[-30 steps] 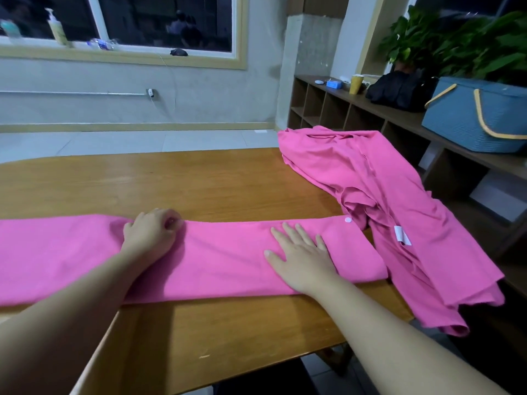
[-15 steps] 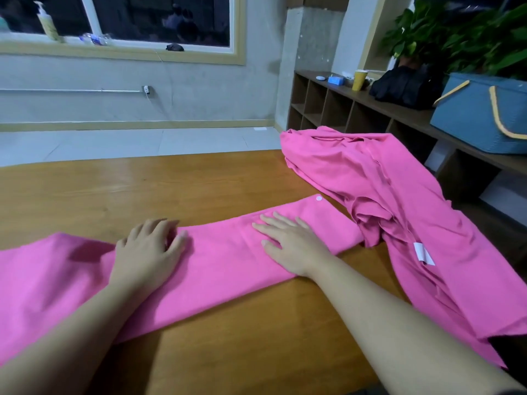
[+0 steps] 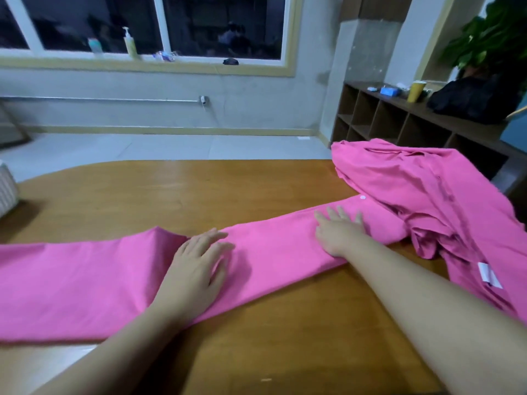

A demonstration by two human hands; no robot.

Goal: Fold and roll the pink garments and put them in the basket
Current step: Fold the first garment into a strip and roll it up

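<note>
- Under both palms lies the folded pink garment (image 3: pixel 271 252), a long band running slantwise across the wooden table (image 3: pixel 142 195).
- We see the left hand (image 3: pixel 196 269) flat on its middle, fingers (image 3: pixel 212 238) straight and spread, gripping nothing; the right hand (image 3: pixel 339 232) presses likewise near the band's far end, fingers released.
- Just beyond the right fingertips sits a small white dot (image 3: pixel 362 197) on the cloth, and past that the second pink garment (image 3: pixel 427 201) lies crumpled, touching the band's end and hanging over the table edge with its white label (image 3: pixel 489 275) showing.
- We judge the risks thus: rolling from that end could catch the crumpled garment into the roll; the smooth tabletop may let the band slide under flat palms, skewing the fold; the hanging garment may slip off.
- Left of the left hand, the band has a raised fold (image 3: pixel 159 235) that could make the roll lumpy.
- Far beyond the fingers: a window (image 3: pixel 142 24) with bottles on its sill, cubby shelves (image 3: pixel 385 121), a yellow cup (image 3: pixel 415 91), a dark bag (image 3: pixel 473 101), a plant (image 3: pixel 484 38).
- We cannot make out the basket clearly.
</note>
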